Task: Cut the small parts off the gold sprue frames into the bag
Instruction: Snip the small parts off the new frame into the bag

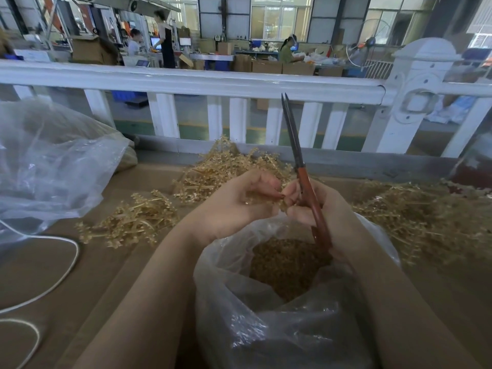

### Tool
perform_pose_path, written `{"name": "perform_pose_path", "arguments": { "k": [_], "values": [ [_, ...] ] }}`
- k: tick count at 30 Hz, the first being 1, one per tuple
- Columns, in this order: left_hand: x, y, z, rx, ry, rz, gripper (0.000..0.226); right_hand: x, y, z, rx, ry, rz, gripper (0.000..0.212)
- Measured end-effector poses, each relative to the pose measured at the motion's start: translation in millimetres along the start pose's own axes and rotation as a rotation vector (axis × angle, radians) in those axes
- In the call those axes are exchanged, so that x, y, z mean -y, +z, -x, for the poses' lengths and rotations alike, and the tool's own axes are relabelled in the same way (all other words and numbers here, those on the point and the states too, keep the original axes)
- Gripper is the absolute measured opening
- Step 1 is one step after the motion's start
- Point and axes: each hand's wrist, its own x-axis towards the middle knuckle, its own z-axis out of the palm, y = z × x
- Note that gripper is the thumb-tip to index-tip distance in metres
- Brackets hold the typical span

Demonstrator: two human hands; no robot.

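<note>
My left hand (pixel 234 206) holds a small piece of gold sprue frame (pixel 266 199) just above the mouth of a clear plastic bag (pixel 239 288). My right hand (pixel 330 209) grips red-handled scissors (pixel 306 182); their blades point up and away, nearly closed. The fingertips of both hands meet at the sprue piece. Inside the bag lies a heap of small gold parts (pixel 285 265). Piles of gold sprue frames lie on the cardboard surface at the left (pixel 133 222), behind my hands (pixel 226 166) and at the right (pixel 426 217).
A large crumpled clear plastic bag (pixel 53 161) sits at the left. A white cord (pixel 64 278) loops over the brown cardboard surface (pixel 93 275). A white railing (pixel 213 83) runs across behind the work surface; people work at benches far beyond it.
</note>
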Motion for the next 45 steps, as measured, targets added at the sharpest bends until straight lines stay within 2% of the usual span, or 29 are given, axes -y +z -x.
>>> {"name": "perform_pose_path", "arguments": {
  "k": [3, 9, 11, 15, 18, 21, 24, 28, 32, 37, 45],
  "values": [
    [-1.3, 0.3, -1.0, 0.063, -0.084, 0.009, 0.021, 1.3, -1.1, -0.8, -0.026, -0.010, -0.009, 0.026],
    [-4.4, 2.9, -3.1, 0.242, -0.074, -0.290, 0.013, -1.6, -2.9, -1.9, -0.037, 0.017, -0.074, 0.023],
    [-2.4, 2.2, -2.8, 0.193, -0.021, -0.288, 0.009, -2.6, -2.4, -2.7, -0.091, 0.020, -0.085, 0.022],
    [-5.7, -0.7, -1.4, -0.110, 0.110, -0.038, 0.014, -0.7, -2.3, -1.6, -0.203, -0.016, -0.077, 0.023],
    [-14.7, -4.7, 2.1, -0.284, 0.210, 0.195, 0.017, 1.5, -5.4, 0.9, -0.227, -0.031, -0.116, 0.038],
    [-22.8, -8.7, 3.4, -0.398, 0.279, 0.292, 0.019, 2.9, -3.7, 1.4, -0.244, -0.026, -0.113, 0.048],
    [-24.1, -10.0, 3.0, -0.395, 0.226, 0.316, 0.017, -0.9, -3.0, -0.6, -0.251, -0.006, -0.026, 0.046],
    [-6.7, -2.4, -1.9, -0.270, 0.045, 0.199, 0.012, -7.8, -3.5, -2.6, -0.222, -0.001, 0.102, 0.039],
    [8.5, 7.7, -2.1, -0.280, -0.049, 0.305, 0.014, -13.9, -2.7, -5.1, -0.214, 0.040, 0.307, 0.052],
    [16.1, 6.5, -1.0, -0.289, -0.032, 0.372, 0.018, -14.8, 0.0, -4.3, -0.136, 0.058, 0.460, 0.063],
    [18.3, 9.0, -3.3, -0.350, -0.034, 0.540, 0.013, -13.3, 0.6, -1.9, -0.115, 0.036, 0.567, 0.042]
  ]
}}
